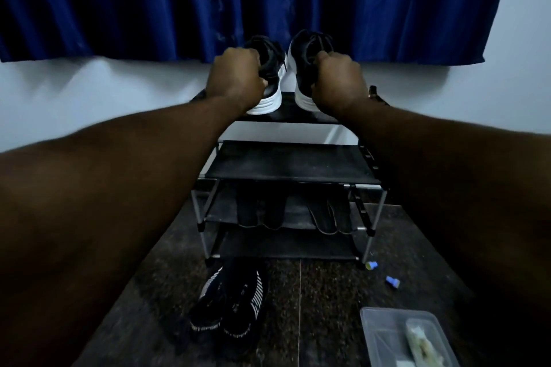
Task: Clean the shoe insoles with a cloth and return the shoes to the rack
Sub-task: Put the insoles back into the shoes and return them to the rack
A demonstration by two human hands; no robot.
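At the top of the rack [286,164], the left shoe [272,67] is gripped by the curled left hand [235,80] and the right shoe [305,59] by the curled right hand [340,82].

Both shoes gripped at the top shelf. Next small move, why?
Likely tilt toes down until both soles lie flat on the top shelf, then release. The left hand grips the left shoe, the right hand the right shoe, both tilted toe-up.
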